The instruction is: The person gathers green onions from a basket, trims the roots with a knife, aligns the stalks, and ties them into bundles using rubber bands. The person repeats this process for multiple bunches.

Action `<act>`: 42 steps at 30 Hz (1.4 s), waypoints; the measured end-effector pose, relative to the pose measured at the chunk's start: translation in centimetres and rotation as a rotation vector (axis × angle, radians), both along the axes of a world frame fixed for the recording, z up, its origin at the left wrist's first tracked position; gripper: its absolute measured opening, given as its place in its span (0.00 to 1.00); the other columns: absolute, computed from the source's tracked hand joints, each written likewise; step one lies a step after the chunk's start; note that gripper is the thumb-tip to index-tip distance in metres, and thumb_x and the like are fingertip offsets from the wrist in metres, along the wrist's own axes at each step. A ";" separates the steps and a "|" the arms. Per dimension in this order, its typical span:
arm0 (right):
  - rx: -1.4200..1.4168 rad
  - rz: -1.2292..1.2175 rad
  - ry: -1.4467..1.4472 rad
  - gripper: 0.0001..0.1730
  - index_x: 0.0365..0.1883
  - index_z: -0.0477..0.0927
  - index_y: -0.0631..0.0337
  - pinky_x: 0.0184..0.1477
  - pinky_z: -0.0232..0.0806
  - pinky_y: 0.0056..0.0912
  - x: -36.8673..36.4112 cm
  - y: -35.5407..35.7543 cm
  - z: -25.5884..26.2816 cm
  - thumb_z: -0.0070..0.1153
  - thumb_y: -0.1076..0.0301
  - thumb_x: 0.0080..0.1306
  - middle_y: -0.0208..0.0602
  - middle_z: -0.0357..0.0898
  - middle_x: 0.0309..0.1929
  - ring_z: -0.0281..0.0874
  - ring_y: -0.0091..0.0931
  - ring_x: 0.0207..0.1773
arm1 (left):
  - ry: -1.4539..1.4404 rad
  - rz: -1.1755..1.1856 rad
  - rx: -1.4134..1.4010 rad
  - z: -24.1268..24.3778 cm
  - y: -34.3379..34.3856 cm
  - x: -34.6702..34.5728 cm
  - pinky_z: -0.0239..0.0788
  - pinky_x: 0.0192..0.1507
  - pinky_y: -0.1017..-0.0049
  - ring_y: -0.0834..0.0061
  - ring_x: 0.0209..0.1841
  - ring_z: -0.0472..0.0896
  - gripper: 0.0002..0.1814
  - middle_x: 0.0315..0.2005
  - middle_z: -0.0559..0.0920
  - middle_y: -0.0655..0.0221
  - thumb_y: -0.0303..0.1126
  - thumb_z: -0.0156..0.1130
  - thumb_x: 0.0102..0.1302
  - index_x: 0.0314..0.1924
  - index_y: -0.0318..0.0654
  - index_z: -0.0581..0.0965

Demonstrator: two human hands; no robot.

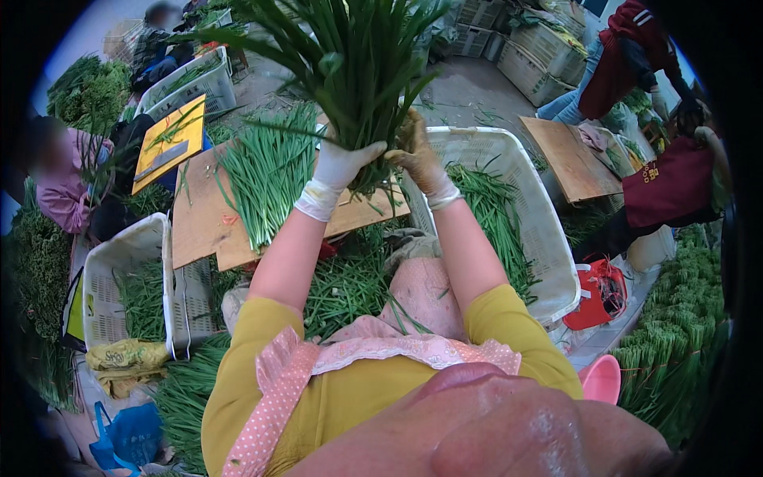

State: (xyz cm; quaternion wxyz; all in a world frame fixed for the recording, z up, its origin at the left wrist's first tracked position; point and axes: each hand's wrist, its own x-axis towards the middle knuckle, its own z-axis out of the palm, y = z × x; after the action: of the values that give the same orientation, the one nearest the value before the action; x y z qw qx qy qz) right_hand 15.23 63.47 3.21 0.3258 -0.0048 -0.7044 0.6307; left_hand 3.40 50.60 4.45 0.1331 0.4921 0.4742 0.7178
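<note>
With both gloved hands I hold a large bunch of garlic chives [363, 89] upright in front of me, leaves spreading upward. My left hand [346, 167], in a white glove, wraps its lower left side. My right hand [422, 155], in a stained brownish glove, cups the right side with the thumb in front. The bunch's cut ends show below my palms. Under it lies a wooden board [199, 208] carrying a pile of chives [271, 167], pale stems towards me. Loose chive leaves [346, 286] cover my lap and the ground between my legs.
A white plastic crate [557, 262] with chives stands at my right, another crate [158, 229] at my left. A yellow board [170, 143] bears a knife [161, 160]. People work at both sides. Bundled greens [673, 334], a red bag [596, 295] and a pink basin [602, 378] lie right.
</note>
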 end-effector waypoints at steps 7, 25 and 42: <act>0.108 0.072 -0.094 0.39 0.61 0.70 0.60 0.62 0.62 0.36 -3.1 -0.8 -2.8 0.72 0.62 0.52 0.37 0.76 0.55 0.72 0.32 0.59 | -0.086 -0.132 -0.263 -6.5 -0.2 -2.4 0.68 0.59 0.70 0.73 0.54 0.75 0.43 0.54 0.77 0.65 0.23 0.79 0.42 0.60 0.34 0.69; 1.104 -0.399 -0.311 0.58 0.60 0.68 0.70 0.68 0.49 0.46 1.3 -8.3 8.4 0.61 0.27 0.45 0.60 0.63 0.62 0.59 0.49 0.65 | -0.679 -0.269 0.018 -5.0 -5.3 3.7 0.73 0.50 0.68 0.71 0.44 0.81 0.19 0.40 0.82 0.68 0.25 0.71 0.54 0.46 0.43 0.78; 1.023 -0.449 -0.353 0.69 0.73 0.47 0.65 0.75 0.35 0.46 10.2 -11.3 1.5 0.71 0.40 0.41 0.56 0.46 0.73 0.41 0.46 0.77 | -1.088 -0.092 0.296 1.1 -9.7 7.3 0.65 0.61 0.55 0.62 0.54 0.76 0.22 0.53 0.78 0.57 0.40 0.57 0.66 0.54 0.33 0.73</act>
State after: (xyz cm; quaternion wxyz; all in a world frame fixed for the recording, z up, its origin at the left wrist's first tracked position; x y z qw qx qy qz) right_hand 25.42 52.21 4.68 0.2902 -0.1012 -0.9446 0.1156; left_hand 10.73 40.95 5.51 0.3192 0.0848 0.2095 0.9203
